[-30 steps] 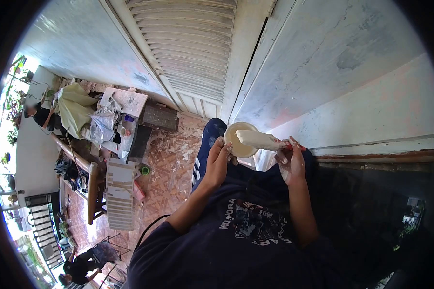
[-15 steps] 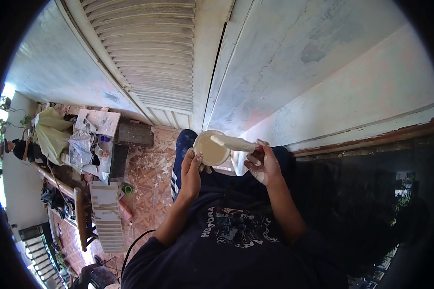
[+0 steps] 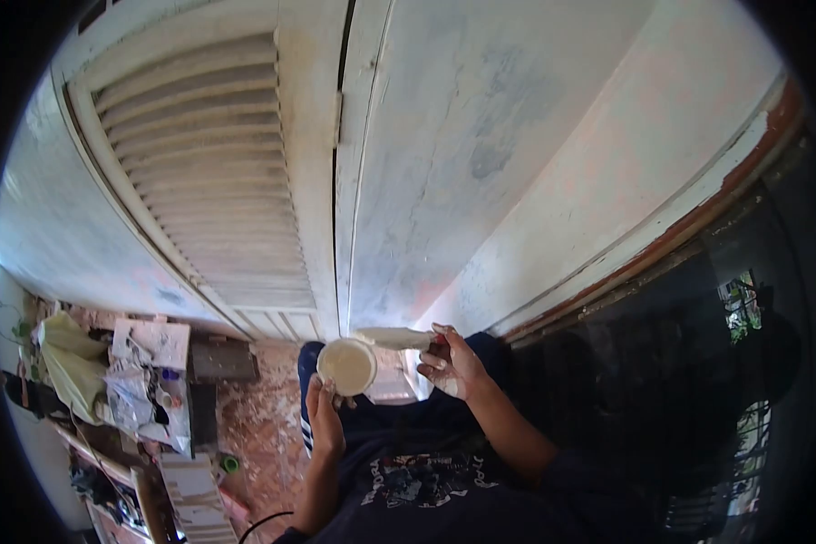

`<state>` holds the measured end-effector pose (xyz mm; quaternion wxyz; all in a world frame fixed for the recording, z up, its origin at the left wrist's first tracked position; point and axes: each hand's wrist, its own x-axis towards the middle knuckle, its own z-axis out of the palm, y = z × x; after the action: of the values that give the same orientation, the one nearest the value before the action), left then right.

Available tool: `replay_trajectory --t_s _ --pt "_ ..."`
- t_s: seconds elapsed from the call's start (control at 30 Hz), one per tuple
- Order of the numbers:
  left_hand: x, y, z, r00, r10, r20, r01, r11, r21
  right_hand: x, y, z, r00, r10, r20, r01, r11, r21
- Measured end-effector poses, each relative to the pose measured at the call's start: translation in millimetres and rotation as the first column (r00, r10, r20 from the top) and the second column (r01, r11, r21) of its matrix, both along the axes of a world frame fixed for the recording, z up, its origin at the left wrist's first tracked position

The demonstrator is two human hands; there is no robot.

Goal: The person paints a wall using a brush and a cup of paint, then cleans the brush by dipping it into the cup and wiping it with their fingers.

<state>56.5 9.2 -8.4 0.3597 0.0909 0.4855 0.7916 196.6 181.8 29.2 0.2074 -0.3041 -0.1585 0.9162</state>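
My left hand (image 3: pixel 325 417) is closed on a round, pale tub (image 3: pixel 346 366) of smooth cream-coloured paste, thumb at the near rim. Dried smears mark its fingers. In my right hand (image 3: pixel 458 367), thumb and fingers grip a long flat tool (image 3: pixel 394 338) thickly coated in cream, with a bit of red handle at the fingers. The coating hides whether it is a brush or a putty knife. Its coated end lies just beyond the tub's far rim, pointing left. White residue covers parts of the right palm and fingers.
A louvred door (image 3: pixel 213 172) and a patchy wall (image 3: pixel 480 154) rise in front. Dark glossy surfaces (image 3: pixel 626 390) lie to the right. At left, a cluttered table (image 3: pixel 174 408) holds plastic sheeting and small containers. The tiled floor (image 3: pixel 263 426) is spattered; a green ring-like item (image 3: pixel 231 463) sits there.
The view has tilted up, showing more door and wall, with both hands lower in it. The coated tool has shifted from above the tub's opening to beyond its far rim.
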Motion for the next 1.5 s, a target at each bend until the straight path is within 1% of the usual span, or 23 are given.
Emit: replay_trajectory --t_s 0.03,0.13,0.17,0.23,0.33,0.37,0.4,0.47,0.53,0.6,0.73,0.8,0.9,1.0,1.1,1.2,1.23,1.27,1.3,1.37,1.4,1.47,1.5 --pt "0 -1 -1 1.000 0.006 0.014 -0.006 1.000 0.009 -1 -2 1 1.000 -0.027 -0.010 0.027 1.000 0.011" --pt "0 1 5 1.000 -0.009 -0.020 0.010 0.999 0.041 0 -4 0 0.997 0.038 -0.072 -0.032 0.997 0.071" --pt "1 1 9 0.999 -0.035 -0.032 0.036 0.998 0.044 -1 -6 0 0.997 0.058 -0.056 -0.054 0.996 0.064" --pt "4 3 18 0.999 0.013 -0.034 -0.013 1.000 0.021 -4 -12 6 0.998 0.061 0.030 -0.062 0.997 0.041" --pt "2 1 17 0.994 -0.073 -0.080 0.078 0.995 0.063 -2 -14 0 0.995 0.089 -0.047 -0.090 0.996 -0.004" --pt "3 1 17 0.996 -0.026 -0.087 0.032 0.997 0.070 -3 -13 0 0.993 0.093 -0.077 -0.093 0.996 0.000" --pt "3 3 16 0.996 -0.036 -0.084 0.041 0.997 0.066 -3 -13 4 0.990 0.108 -0.093 -0.110 0.994 -0.008" --pt "2 2 20 0.992 -0.076 -0.102 0.079 0.997 0.028 -4 -13 13 0.993 0.104 -0.051 -0.101 0.993 0.056" --pt "4 1 27 0.996 -0.034 -0.079 0.038 0.998 0.047 -2 -12 11 0.990 0.133 -0.054 -0.129 0.989 0.073" --pt "6 1 34 0.998 -0.035 -0.045 0.037 0.998 0.059 -1 -10 5 0.990 0.075 -0.120 -0.073 0.997 0.026" --pt "7 -1 35 0.995 -0.035 -0.093 0.040 0.998 0.050 -1 -16 8 0.979 0.089 -0.182 -0.088 0.996 0.012" --pt "8 -1 34 0.996 -0.030 -0.089 0.036 0.998 0.058 -3 -19 14 0.993 0.052 -0.102 -0.048 0.998 0.037" --pt "8 -2 37 0.996 -0.029 -0.086 0.034 0.998 0.053 -3 -18 12 0.982 0.070 -0.174 -0.067 0.997 0.028" --pt "9 -4 38 0.997 -0.026 -0.071 0.029 0.999 0.038 -5 -20 14 0.985 0.069 -0.155 -0.065 0.997 0.035" --pt "10 -8 40 0.993 -0.040 -0.114 0.044 0.998 0.035 -4 -22 16 0.989 0.071 -0.126 -0.066 0.997 0.041" --pt "7 -11 42 0.993 0.030 -0.117 -0.026 0.999 0.040 -4 -18 10 0.976 0.100 -0.192 -0.102 0.995 -0.001" --pt "6 -12 43 0.991 0.010 -0.134 -0.005 0.999 0.042 -4 -18 9 0.974 0.122 -0.193 -0.124 0.992 0.003" --pt "7 -14 42 0.989 -0.001 -0.145 0.007 0.999 0.044 -2 -18 9 0.977 0.108 -0.185 -0.106 0.994 0.022" --pt "6 -14 37 0.990 0.044 -0.133 -0.038 0.998 0.052 -1 -17 7 0.979 0.107 -0.173 -0.101 0.994 0.044" --pt "2 -15 24 0.979 0.000 -0.203 0.005 1.000 0.028 0 -13 2 0.983 0.095 -0.154 -0.087 0.995 0.057" --pt "4 -18 26 0.980 0.061 -0.187 -0.057 0.998 0.030 1 -15 6 0.987 0.087 -0.136 -0.080 0.995 0.061" --pt "6 -22 32 0.974 0.021 -0.226 -0.011 0.999 0.045 3 -14 10 0.989 0.075 -0.128 -0.068 0.996 0.056" --pt "6 -23 31 0.975 0.046 -0.218 -0.036 0.998 0.046 3 -13 11 0.988 0.068 -0.142 -0.062 0.997 0.046"
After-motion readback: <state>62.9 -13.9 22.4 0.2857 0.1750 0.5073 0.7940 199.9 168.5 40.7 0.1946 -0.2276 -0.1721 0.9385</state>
